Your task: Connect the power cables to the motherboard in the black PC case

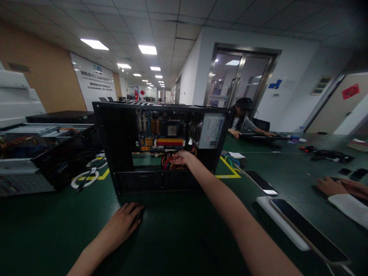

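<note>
Head view: showing, at far left on the green table (pixel 43 234), an opened black computer case (pixel 64 163) with metal parts and loose wires at its top. Placing two coiled white cables (pixel 74 182) just right of that, partly over yellow tape (pixel 104 175). Resting left hand (pixel 122 222) palm down on the table in front of the middle case, bending fingers over a small dark object (pixel 139 215); covering too much to tell if gripping or only touching.

Standing upright at centre: open PC tower (pixel 138 182), facing its open side forward. Exposing motherboard (pixel 165 126) inside, with red and yellow memory slots (pixel 170 142) along its lower edge. Reaching right hand (pixel 180 158) into the tower below the board, closing fingers on a multicoloured cable bundle (pixel 166 161). Sitting at the tower's upper right: power supply (pixel 213 131), showing a label and fan.

Lying right of the tower: blue and green cables (pixel 232 163), then a phone (pixel 260 182). Sitting farther back, a person (pixel 247 124), keeping both hands at a dark flat object. Leaning a second phone (pixel 309 228) on a white slab (pixel 280 222) nearer. Showing at far right another person's hands (pixel 335 187), holding something dark, mostly hidden.
</note>
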Available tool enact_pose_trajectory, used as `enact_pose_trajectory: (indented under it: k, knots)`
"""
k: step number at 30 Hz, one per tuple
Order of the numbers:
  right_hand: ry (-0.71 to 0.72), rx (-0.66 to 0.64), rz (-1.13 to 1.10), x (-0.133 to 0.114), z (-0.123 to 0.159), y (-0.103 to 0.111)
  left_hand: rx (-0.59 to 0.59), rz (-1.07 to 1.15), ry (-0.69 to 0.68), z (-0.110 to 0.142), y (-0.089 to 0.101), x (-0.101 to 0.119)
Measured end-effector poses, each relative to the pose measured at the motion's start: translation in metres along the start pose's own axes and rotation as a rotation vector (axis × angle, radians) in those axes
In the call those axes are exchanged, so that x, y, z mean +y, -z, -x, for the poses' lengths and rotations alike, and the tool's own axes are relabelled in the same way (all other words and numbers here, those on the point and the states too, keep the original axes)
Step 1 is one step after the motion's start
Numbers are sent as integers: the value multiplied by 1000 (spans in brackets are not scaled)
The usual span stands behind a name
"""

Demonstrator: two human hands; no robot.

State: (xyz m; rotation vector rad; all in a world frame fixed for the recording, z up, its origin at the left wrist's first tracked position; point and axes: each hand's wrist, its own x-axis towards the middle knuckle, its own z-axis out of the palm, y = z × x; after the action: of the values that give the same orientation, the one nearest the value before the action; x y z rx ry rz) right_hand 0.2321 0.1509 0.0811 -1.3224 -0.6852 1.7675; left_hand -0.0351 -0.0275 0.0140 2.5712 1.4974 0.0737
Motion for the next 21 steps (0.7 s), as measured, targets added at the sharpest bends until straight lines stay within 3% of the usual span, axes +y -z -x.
enact_pose_trajectory:
  k: [9,21]
  knots:
    - [28,17,-106,1,-10,3,-50,-15,20,2,10,8]
    - [28,29,-97,0,-9,4,26,28,-7,2,8,7]
